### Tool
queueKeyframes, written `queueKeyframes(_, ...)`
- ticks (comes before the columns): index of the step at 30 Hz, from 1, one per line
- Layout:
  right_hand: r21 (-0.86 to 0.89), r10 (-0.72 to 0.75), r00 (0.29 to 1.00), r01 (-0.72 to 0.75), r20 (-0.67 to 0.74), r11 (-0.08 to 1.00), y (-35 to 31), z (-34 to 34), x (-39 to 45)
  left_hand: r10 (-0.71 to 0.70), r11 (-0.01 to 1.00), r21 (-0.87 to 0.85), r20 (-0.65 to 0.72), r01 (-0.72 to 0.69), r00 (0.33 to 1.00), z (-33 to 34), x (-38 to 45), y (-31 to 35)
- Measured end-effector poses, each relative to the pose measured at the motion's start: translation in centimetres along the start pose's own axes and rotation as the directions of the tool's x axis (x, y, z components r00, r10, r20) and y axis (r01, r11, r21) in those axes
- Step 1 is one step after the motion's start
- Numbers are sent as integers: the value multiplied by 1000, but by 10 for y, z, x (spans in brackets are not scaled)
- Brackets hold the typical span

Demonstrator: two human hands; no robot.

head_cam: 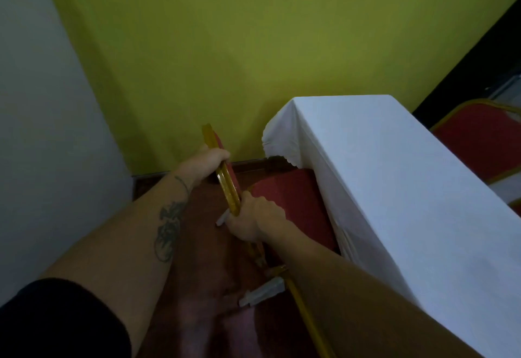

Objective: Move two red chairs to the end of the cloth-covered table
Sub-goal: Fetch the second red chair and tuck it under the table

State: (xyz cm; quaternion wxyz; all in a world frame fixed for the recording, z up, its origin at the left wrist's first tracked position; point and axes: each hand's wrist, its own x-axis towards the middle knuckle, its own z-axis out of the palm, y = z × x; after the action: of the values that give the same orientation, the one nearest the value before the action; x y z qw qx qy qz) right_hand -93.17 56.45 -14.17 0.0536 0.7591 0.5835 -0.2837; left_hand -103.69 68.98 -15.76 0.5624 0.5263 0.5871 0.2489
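A red chair (293, 205) with a gold frame stands against the left long side of the table, near its far end, its seat partly under the white cloth (394, 177). My left hand (208, 160) grips the top of the chair's backrest at its far part. My right hand (253, 219) grips the same gold backrest frame nearer to me. Another red chair (479, 143) with gold trim stands on the table's right side, partly cut off by the frame edge. The lower legs of the held chair are mostly hidden by my right arm.
A yellow-green wall (253, 47) closes the space just beyond the table end, and a white wall (36, 132) runs along the left. The floor (203, 259) is dark reddish wood. A gold chair leg with white plastic feet (262, 293) lies low near my right arm.
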Motion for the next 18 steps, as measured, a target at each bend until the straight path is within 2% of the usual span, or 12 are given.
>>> queueKeyframes(7, 39, -48, 992, 53, -116, 998, 21, -2, 9, 10, 1000, -29, -13, -10, 1000, 30, 21, 10)
queueKeyframes(11, 118, -113, 985, 129, -134, 985, 16, -4, 18, -28, 997, -74, -204, 13, 978, 39, 28, 6)
queueKeyframes(14, 151, -123, 984, 142, -127, 978, 15, -9, 23, -16, 999, -32, -342, 6, 940, 47, 16, 18)
queueKeyframes(18, 165, -118, 985, 137, -125, 977, 20, -17, 26, 4, 1000, -20, -440, -14, 898, 59, 15, 28)
